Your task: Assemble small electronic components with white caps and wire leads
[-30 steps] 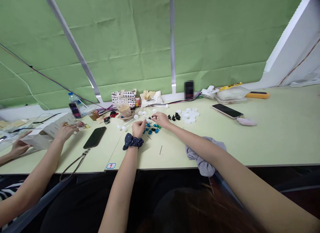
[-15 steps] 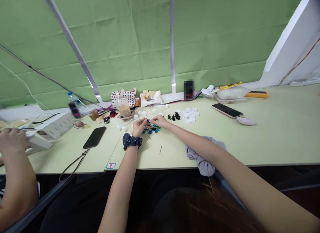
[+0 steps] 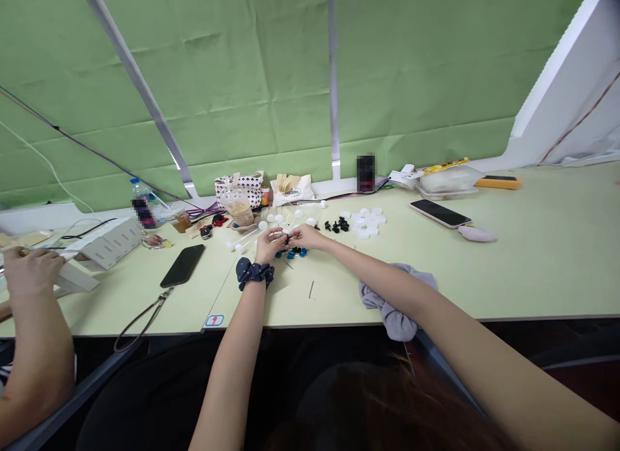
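Observation:
My left hand (image 3: pixel 269 245), with a dark scrunchie at the wrist, pinches a small black part (image 3: pixel 287 239). Facing it, my right hand (image 3: pixel 309 236) has its fingers closed on the same part. Fingers cover most of it, so its exact kind is hidden. Just below the hands lie several small blue and black pieces (image 3: pixel 292 253). A small hex key (image 3: pixel 289 265) rests beside them, and another hex key (image 3: pixel 311 291) lies nearer the table edge. Black plastic pieces (image 3: pixel 339 226) and a group of white round caps (image 3: pixel 368 223) are to the right of my right hand.
Clear tubes with white ends (image 3: pixel 248 236) lie left of and behind my hands. A drink cup (image 3: pixel 238 212) stands behind. Phones lie left (image 3: pixel 183 265) and right (image 3: pixel 440 213). A grey cloth (image 3: pixel 394 302) is under my right forearm. A co-worker's hand (image 3: pixel 33 270) holds a white box at far left.
My hands have drawn slightly closer around the black part, and my right fingers have curled lower over it. The co-worker's hand has shifted a little to the right.

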Available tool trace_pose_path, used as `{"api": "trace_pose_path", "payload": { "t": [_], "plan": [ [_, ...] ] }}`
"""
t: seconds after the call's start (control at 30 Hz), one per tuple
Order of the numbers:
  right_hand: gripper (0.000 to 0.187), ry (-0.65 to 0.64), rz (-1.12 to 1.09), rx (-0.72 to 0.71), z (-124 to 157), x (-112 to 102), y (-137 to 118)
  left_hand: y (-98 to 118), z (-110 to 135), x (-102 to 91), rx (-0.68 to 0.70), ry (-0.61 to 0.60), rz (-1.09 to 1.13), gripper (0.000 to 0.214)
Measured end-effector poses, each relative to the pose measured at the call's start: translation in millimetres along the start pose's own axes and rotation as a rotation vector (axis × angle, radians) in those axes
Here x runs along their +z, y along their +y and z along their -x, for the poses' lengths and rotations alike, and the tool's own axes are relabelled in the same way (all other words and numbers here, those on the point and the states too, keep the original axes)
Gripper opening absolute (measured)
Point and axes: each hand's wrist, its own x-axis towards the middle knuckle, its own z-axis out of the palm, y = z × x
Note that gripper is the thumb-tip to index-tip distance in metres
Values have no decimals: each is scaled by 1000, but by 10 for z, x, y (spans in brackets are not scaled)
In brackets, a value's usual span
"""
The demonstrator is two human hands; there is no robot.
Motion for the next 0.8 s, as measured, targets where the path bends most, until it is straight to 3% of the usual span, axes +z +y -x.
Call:
{"api": "trace_pose_path", "payload": {
  "t": [0.13, 0.27, 0.43, 0.63, 0.8],
  "plan": [
    [26, 51, 19, 76, -9, 1, -17, -27, -32, -10, -22, 60, 29, 48],
    [12, 109, 40, 158, -28, -44, -31, -56, -55, -34, -47, 72, 12, 44],
    [8, 78, 58, 103, -30, -67, -21, -75, -55, -54, -96, 14, -18, 40],
    [8, 18, -8, 135, 10, -30, -20, -39, -65, -83, -148, -24, 177, 36],
    [7, 36, 108, 58, 60, -82, -65, -33, -99, -139, -175, -57, 251, 34]
  ]
}}
